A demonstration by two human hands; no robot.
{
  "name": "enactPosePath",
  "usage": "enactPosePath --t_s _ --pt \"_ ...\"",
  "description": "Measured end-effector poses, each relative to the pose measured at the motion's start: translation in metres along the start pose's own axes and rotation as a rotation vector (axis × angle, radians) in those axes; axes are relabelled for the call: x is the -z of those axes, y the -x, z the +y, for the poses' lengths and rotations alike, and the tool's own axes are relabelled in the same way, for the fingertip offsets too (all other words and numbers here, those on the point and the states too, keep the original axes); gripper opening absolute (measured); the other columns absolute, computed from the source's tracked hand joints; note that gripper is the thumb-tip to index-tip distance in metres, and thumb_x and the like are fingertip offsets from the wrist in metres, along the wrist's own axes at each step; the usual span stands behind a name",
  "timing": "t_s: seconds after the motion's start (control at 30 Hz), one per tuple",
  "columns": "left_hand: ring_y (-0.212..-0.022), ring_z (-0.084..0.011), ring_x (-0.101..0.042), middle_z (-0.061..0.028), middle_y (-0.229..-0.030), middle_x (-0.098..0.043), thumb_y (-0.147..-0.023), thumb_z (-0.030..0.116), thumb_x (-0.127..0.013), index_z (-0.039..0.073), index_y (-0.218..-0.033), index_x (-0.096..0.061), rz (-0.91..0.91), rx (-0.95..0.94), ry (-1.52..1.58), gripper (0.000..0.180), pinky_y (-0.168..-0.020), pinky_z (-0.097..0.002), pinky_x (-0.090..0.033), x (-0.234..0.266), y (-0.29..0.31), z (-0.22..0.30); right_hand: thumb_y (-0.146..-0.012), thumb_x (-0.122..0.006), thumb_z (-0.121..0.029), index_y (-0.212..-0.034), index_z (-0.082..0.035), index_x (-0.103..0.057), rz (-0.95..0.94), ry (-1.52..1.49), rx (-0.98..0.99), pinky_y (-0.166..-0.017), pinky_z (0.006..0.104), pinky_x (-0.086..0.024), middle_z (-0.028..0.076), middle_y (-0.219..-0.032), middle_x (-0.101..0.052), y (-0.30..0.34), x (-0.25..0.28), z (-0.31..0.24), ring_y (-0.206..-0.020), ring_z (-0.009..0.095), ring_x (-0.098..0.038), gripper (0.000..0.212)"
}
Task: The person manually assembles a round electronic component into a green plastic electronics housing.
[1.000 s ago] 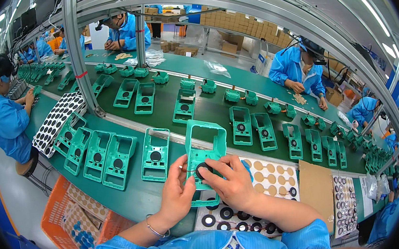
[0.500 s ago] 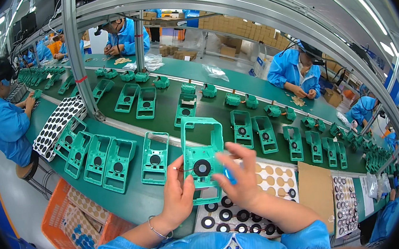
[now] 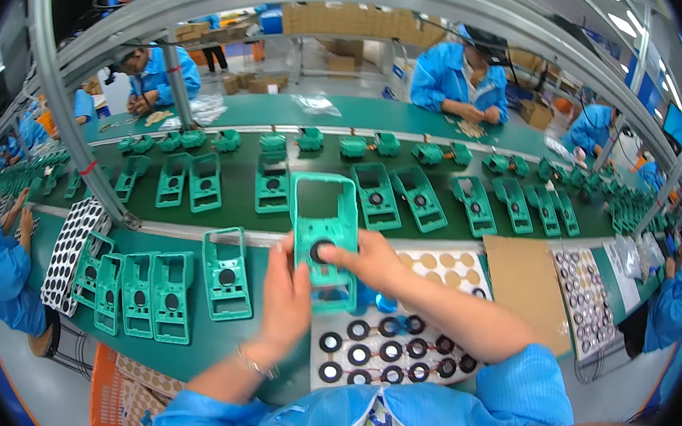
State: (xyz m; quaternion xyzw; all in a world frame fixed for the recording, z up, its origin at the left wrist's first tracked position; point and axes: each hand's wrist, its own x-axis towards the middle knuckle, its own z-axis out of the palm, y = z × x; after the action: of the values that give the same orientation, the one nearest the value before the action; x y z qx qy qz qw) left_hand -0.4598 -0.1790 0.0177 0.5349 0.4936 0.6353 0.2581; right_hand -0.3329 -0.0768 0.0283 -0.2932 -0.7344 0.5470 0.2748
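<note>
A green plastic housing (image 3: 322, 194) with a large open window stands tilted up in front of me. My left hand (image 3: 285, 294) is closed on its left side. My right hand (image 3: 377, 260) grips its right edge, the thumb pressing on the black round speaker (image 3: 317, 251) set in the housing; the fingers behind are hidden. A small blue film piece (image 3: 385, 301) shows just below my right hand. Under the housing lies a white foam tray (image 3: 318, 379) with rows of black ring-shaped speakers. Behind it is a sheet of tan round stickers (image 3: 444, 262).
More green housings (image 3: 226, 275) stand on the bench at left, others on the dark green conveyor (image 3: 250, 209). A cardboard sheet (image 3: 526, 289) lies at right, and an orange crate (image 3: 108, 416) sits low at left. A metal post (image 3: 69, 116) rises at left; co-workers (image 3: 459, 78) sit across.
My right hand has come in from the right, and its thumb now presses the speaker. The view has shifted, and the housing appears slightly farther up and left.
</note>
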Motion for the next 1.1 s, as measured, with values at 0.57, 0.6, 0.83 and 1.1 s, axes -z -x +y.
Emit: enactPosePath --t_s 0.57,0.6,0.83,1.1 --pt "-0.085 -0.0347 -0.059 -0.0231 -0.096 -0.059 -0.076 0.009 -0.056 -0.004 -0.104 -0.054 -0.045 0.302 -0.39 0.031 -0.071 -0.0394 -0.047 -0.032 -0.196 -0.194 -0.076 -0.058 -0.013 -0.087 -0.005 -0.063 -0.145 0.921 0.128 -0.077 0.0365 -0.044 0.009 -0.088 -0.06 0.127 0.096 0.007 -0.085 0.027 -0.054 0.014" --pt "-0.091 -0.0382 -0.056 -0.0256 -0.095 -0.059 -0.074 0.014 -0.061 -0.004 -0.098 -0.058 -0.114 0.217 -0.535 0.03 -0.08 -0.0416 -0.043 -0.026 -0.199 -0.195 -0.075 -0.058 -0.012 -0.086 -0.006 -0.062 -0.175 1.026 0.197 -0.076 0.0363 -0.043 0.008 -0.088 -0.059 0.131 0.091 0.011 -0.083 0.027 -0.053 0.013" --pt "-0.086 -0.0266 -0.058 -0.0165 -0.093 -0.06 -0.077 0.017 -0.062 -0.003 -0.1 -0.056 -0.33 0.045 -1.053 0.031 -0.076 -0.0355 -0.046 -0.006 -0.165 -0.099 -0.064 -0.056 -0.011 -0.072 -0.006 -0.055 -0.156 1.356 0.42 -0.069 0.0327 -0.043 0.006 -0.075 -0.051 0.139 0.068 0.023 -0.076 0.022 -0.051 0.01" --pt "-0.079 -0.0224 -0.059 -0.0132 -0.091 -0.061 -0.08 0.01 -0.06 -0.001 -0.092 -0.061 -0.541 -0.012 -0.65 0.017 -0.069 -0.0314 -0.047 0.03 -0.049 -0.004 -0.062 -0.063 -0.011 -0.075 -0.006 -0.055 -0.028 1.151 0.368 -0.065 0.0327 -0.045 0.007 -0.08 -0.053 0.147 0.078 0.035 -0.075 0.024 -0.052 0.016"
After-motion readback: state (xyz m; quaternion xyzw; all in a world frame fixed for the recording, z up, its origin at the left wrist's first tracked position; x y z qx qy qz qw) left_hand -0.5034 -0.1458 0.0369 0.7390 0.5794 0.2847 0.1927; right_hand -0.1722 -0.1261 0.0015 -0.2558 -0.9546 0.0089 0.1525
